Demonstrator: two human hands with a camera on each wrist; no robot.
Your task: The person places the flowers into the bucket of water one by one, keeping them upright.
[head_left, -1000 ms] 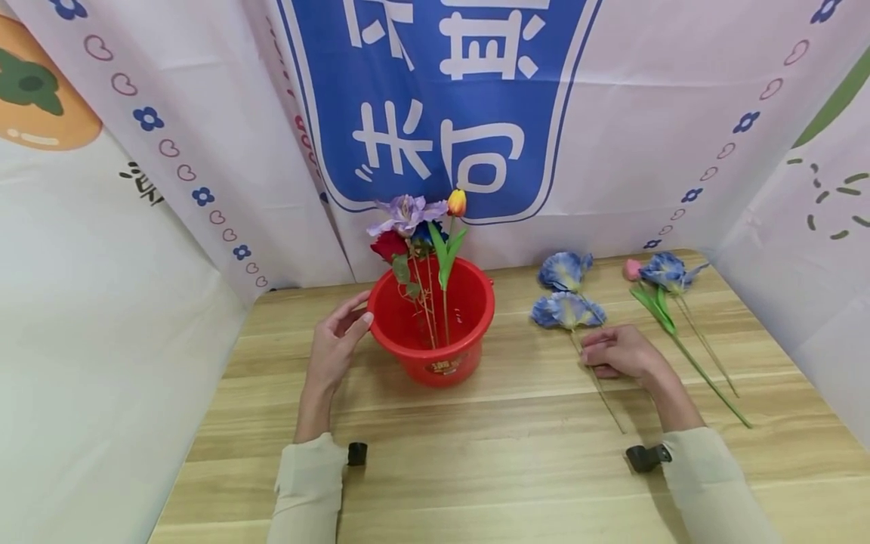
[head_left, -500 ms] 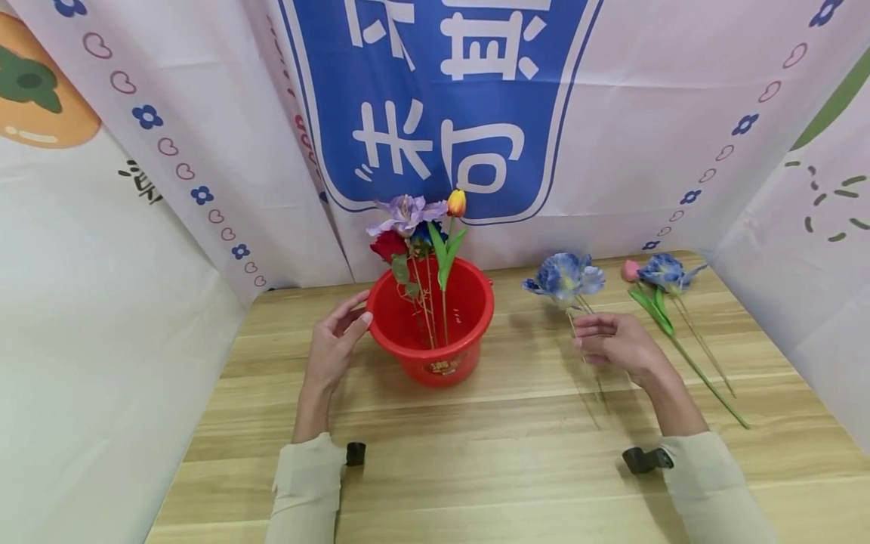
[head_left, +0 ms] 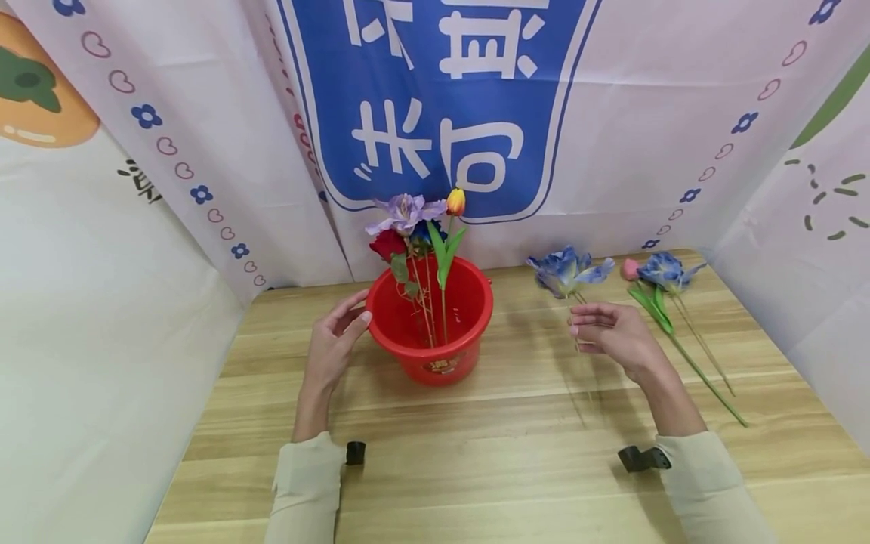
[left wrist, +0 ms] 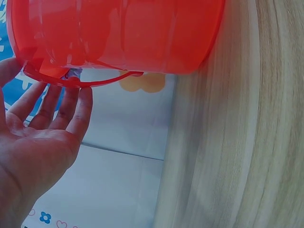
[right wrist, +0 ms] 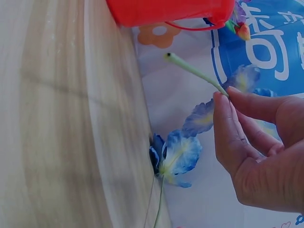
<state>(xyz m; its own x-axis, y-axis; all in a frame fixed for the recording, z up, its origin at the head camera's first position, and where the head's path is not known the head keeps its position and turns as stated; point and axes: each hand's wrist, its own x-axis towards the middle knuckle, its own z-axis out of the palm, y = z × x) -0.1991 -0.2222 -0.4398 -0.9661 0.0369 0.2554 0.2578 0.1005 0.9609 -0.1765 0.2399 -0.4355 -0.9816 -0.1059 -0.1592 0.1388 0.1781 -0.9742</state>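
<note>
My right hand (head_left: 608,336) pinches the thin stem of a blue artificial flower (right wrist: 190,69) between thumb and fingers. The cut stem end juts past the fingertips in the right wrist view. In the head view its bloom overlaps another blue bloom behind. My left hand (head_left: 334,344) touches the left side of the red bucket (head_left: 445,366), thumb at the rim. In the left wrist view its fairly straight fingertips meet the bucket's red handle (left wrist: 102,82). Inside the bucket stand a red rose (head_left: 389,245), a purple flower (head_left: 405,214), an orange-yellow tulip (head_left: 455,202) and a blue bloom.
To the right lie a pink tulip (head_left: 630,269) with green leaves and a blue flower (head_left: 666,272). A wooden table (head_left: 476,461) bears everything. A printed white and blue cloth (head_left: 612,151) hangs right behind the table, with more cloth at both sides.
The right hand has lifted the nearer blue flower from the table, moving slightly back and left. Its bloom now overlaps the other one. The left hand has stayed at the bucket.
</note>
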